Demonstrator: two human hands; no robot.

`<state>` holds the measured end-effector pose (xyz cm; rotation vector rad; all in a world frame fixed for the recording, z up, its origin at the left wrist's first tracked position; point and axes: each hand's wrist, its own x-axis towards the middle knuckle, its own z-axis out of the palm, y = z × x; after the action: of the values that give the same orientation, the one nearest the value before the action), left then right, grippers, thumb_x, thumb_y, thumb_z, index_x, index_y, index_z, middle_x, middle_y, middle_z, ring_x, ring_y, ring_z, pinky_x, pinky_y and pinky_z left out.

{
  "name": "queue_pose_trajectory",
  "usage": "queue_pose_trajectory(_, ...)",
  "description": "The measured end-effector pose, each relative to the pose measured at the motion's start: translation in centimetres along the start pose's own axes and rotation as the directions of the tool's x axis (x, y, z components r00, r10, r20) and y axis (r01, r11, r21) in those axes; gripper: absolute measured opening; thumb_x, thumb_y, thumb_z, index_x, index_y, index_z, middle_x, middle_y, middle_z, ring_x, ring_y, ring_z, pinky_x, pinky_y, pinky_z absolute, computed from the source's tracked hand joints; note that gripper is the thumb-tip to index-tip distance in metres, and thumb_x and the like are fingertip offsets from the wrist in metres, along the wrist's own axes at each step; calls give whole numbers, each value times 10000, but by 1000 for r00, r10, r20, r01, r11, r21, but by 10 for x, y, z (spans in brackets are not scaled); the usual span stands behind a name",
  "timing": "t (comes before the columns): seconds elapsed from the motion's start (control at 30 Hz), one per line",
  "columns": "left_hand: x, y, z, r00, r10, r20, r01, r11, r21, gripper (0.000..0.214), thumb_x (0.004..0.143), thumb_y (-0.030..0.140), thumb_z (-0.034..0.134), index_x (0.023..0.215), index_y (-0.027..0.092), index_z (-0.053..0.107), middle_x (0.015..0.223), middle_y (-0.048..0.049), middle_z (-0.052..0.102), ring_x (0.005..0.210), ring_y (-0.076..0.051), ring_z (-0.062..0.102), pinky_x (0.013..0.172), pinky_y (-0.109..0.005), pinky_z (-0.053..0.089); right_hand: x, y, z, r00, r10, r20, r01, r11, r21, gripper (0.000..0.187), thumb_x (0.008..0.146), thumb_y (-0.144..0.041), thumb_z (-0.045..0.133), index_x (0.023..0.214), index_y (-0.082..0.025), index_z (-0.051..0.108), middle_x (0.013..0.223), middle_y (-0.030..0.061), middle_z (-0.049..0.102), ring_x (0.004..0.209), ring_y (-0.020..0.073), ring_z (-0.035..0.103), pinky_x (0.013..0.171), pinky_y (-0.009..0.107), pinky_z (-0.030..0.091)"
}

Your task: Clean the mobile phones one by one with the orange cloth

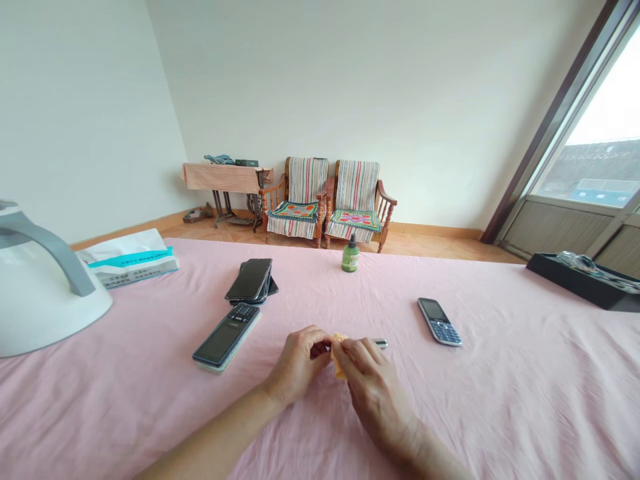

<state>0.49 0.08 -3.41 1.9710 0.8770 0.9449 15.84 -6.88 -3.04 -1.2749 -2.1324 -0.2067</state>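
Near the front of the pink-covered table, my left hand (300,360) and my right hand (375,387) are together, fingers closed. A small yellow cloth (339,367) is pinched in my right hand, against a slim object with a silvery end (381,344) that sticks out past my right fingers. My left fingers grip this object's other end; most of it is hidden, so its kind cannot be told. To the right lies a keypad phone (440,322). On the left are another keypad phone (229,337), resting on a pale-edged item, and a stack of dark smartphones (250,280).
A green spray bottle (351,257) stands at the table's far edge. At left are a white kettle (45,293) with a grey handle and a white-blue packet (133,259). A black box (585,280) with odds and ends sits far right. Two wooden chairs (357,187) stand beyond.
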Motion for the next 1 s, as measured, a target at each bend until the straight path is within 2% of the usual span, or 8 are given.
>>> queue_pose_trajectory(0.13, 0, -1, 1, 1000, 1, -6, -1, 1000, 7, 127, 803, 204, 576, 708, 150, 642, 733, -11, 591, 680, -149, 590, 593, -228, 446, 5, -6, -6, 997, -64, 44, 66, 996, -54, 333, 932, -140, 374, 1251, -137, 468, 982, 106, 584, 820, 222, 515, 704, 367, 454)
queue_pose_trajectory(0.23, 1, 0, 0, 1000, 2, -3, -2, 1000, 14, 93, 794, 213, 597, 754, 154, 658, 754, -14, 608, 686, -147, 594, 603, -226, 447, 2, -1, -6, 998, -59, 37, 62, 992, -109, 331, 911, -120, 398, 1229, -124, 488, 945, 106, 585, 798, 225, 513, 692, 373, 453)
queue_pose_trajectory(0.4, 1, 4, -2, 1000, 6, -12, -6, 999, 52, 66, 740, 144, 642, 793, 162, 678, 740, -10, 618, 666, -142, 579, 590, -218, 425, -7, 20, -5, 985, 113, -128, -131, 981, -140, 340, 849, -45, 388, 1139, -127, 545, 874, 103, 574, 788, 229, 512, 690, 377, 462)
queue_pose_trajectory(0.57, 0, 11, -2, 999, 40, -22, -38, 996, 75, 89, 775, 157, 617, 841, 177, 673, 759, -11, 626, 694, -145, 571, 612, -222, 416, -9, 32, -12, 942, 242, -234, -253, 967, -20, 344, 781, -2, 409, 1022, -170, 588, 880, 85, 570, 830, 222, 525, 709, 361, 473)
queue_pose_trajectory(0.7, -3, 12, -2, 996, 77, -37, -75, 995, 70, 118, 828, 252, 590, 890, 179, 659, 788, -18, 623, 734, -152, 572, 652, -233, 430, -7, 17, -13, 955, 84, -285, -70, 996, 56, 429, 848, -19, 378, 1219, -193, 504, 1004, 98, 569, 895, 209, 531, 740, 341, 482)
queue_pose_trajectory(0.8, -4, 12, -2, 994, 102, -46, -99, 993, 61, 147, 838, 293, 585, 884, 183, 670, 794, -24, 628, 736, -152, 580, 652, -232, 443, -3, -1, -14, 986, -64, -152, 71, 997, 41, 432, 904, -67, 355, 1308, -202, 428, 1027, 103, 574, 892, 209, 536, 739, 346, 486)
queue_pose_trajectory(0.9, -3, 11, -1, 993, 108, -48, -105, 993, 59, 147, 850, 284, 569, 850, 183, 677, 816, -34, 641, 746, -151, 593, 640, -224, 451, 1, -12, -13, 993, -115, -28, 115, 993, 6, 375, 931, -127, 349, 1291, -177, 445, 1031, 108, 581, 877, 221, 535, 752, 373, 484)
queue_pose_trajectory(1.0, -3, 12, -1, 994, 100, -51, -97, 993, 68, 127, 835, 274, 590, 831, 178, 674, 782, -27, 638, 715, -146, 591, 623, -220, 451, 1, -7, -8, 997, -77, -24, 76, 996, -35, 355, 933, -143, 353, 1270, -159, 462, 1007, 110, 581, 848, 219, 532, 730, 370, 488)
